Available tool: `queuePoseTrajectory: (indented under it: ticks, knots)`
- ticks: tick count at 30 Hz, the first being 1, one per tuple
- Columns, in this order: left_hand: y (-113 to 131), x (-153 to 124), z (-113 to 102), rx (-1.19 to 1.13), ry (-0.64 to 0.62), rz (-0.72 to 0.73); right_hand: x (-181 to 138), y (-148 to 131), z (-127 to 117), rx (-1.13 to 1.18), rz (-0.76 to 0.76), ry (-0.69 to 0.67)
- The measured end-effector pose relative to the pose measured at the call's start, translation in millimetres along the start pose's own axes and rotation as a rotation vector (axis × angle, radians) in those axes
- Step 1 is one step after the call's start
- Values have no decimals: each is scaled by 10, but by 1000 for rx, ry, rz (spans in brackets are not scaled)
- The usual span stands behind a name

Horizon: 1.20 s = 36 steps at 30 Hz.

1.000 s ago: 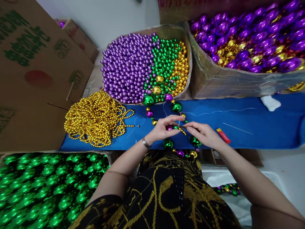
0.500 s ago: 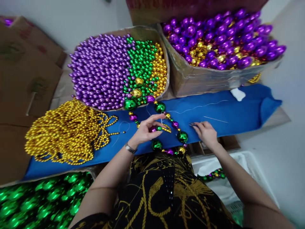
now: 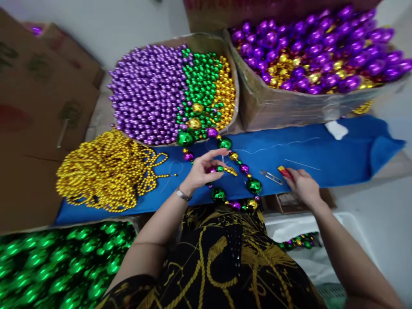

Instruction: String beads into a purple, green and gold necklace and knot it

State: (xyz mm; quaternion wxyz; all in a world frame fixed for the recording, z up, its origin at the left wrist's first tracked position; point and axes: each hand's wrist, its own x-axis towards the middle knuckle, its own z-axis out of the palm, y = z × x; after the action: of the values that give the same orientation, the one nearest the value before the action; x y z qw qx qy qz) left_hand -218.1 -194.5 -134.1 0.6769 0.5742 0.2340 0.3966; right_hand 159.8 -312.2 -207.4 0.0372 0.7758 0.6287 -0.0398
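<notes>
My left hand (image 3: 204, 171) is closed on a bead strand (image 3: 231, 171) whose short gold end sticks out past the fingers. Around and below it hangs the bead necklace (image 3: 254, 185) of large green, purple and gold beads. Its upper part lies over the box of small beads and its lower part reaches my lap. My right hand (image 3: 305, 186) grips a small red lighter (image 3: 285, 172) with a yellow end. Just left of its tip, a pair of thread snips (image 3: 271, 177) lies on the blue cloth (image 3: 347, 150).
A heap of gold bead strings (image 3: 99, 176) lies at left. Behind stand a carton of purple, green and gold beads (image 3: 236, 103) and a carton of larger beads (image 3: 289, 107). A needle (image 3: 302, 164) and thread (image 3: 280, 146) rest on the cloth. A white basket (image 3: 350, 223) stands below right.
My right hand has let go of the snips, moved right and taken hold of the lighter. My left hand still holds the strand. The whole view has shifted slightly.
</notes>
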Motion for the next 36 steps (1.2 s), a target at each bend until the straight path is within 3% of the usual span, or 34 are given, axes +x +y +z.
queuePoseTrajectory:
  ticks: [7, 9, 12, 14, 16, 22, 26, 31, 36]
  knots:
    - [12, -23, -19, -16, 7, -20, 95, 43, 49, 31, -31, -7]
    - [9, -35, -27, -31, -4, -21, 116, -58, -52, 200, -34, -6]
    - [2, -39, -38, -62, -7, -29, 162, -338, -275, 676, -121, -58]
    - [9, -33, -35, -79, 0, -44, 203, -572, -443, 981, -221, -230]
    - [29, -27, -22, -90, -1, -53, 247, -802, -611, 1092, -342, -350]
    - [62, -27, -30, -138, -25, -93, 445, -1338, -969, 923, -613, -320]
    - [49, -42, -61, -169, -27, -107, 559, -1568, -1011, 1008, -595, -375]
    - [43, -63, -64, -176, -25, -115, 558, -1620, -966, 1034, -598, -456]
    - [32, -86, -79, -188, -40, -116, 547, -1627, -922, 906, -678, -219]
